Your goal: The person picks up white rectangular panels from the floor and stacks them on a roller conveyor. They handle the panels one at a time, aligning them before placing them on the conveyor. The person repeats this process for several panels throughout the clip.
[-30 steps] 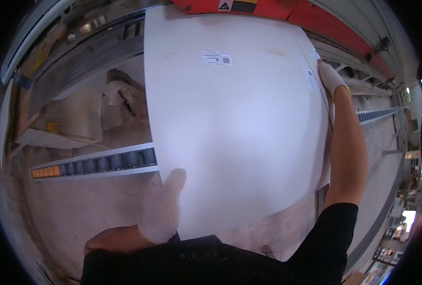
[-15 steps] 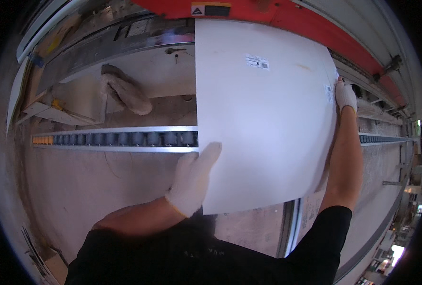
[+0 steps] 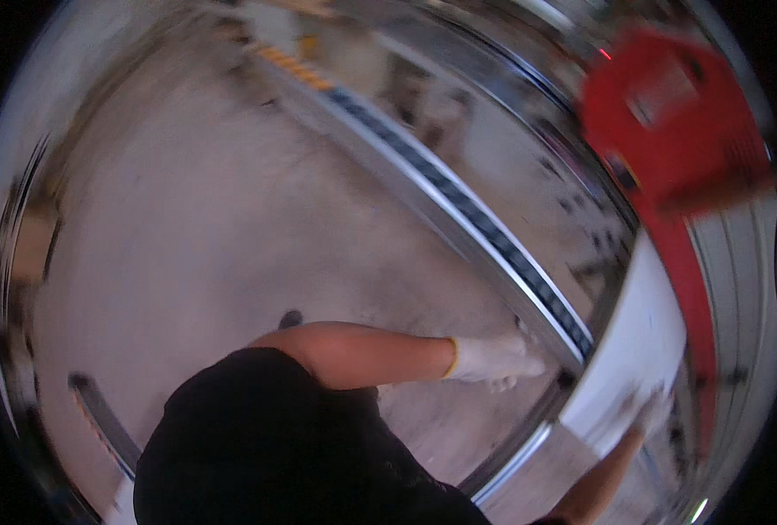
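My left hand [image 3: 498, 359], in a white knit glove with a yellow cuff edge, reaches to the right over the floor. Its fingers are a little apart, and nothing shows in them. It is off the white panel [image 3: 625, 350], a large flat board at the right that lies at a slant across the roller track [image 3: 467, 210]. My right hand [image 3: 649, 413], also gloved, is at the panel's near right part. Motion smears its fingers, so I cannot tell whether it grips the panel or only lies over it.
A red machine part [image 3: 668, 122] stands at the far right, beyond the panel. The roller track, with dark rollers and orange ones at its far-left end, runs diagonally. A metal rail [image 3: 511, 464] lies near my body. Bare floor [image 3: 187, 227] spreads at the left.
The whole view has swung, so the panel and red machine now appear farther right and tilted. My left hand has come off the panel. My right hand has stayed at the panel.
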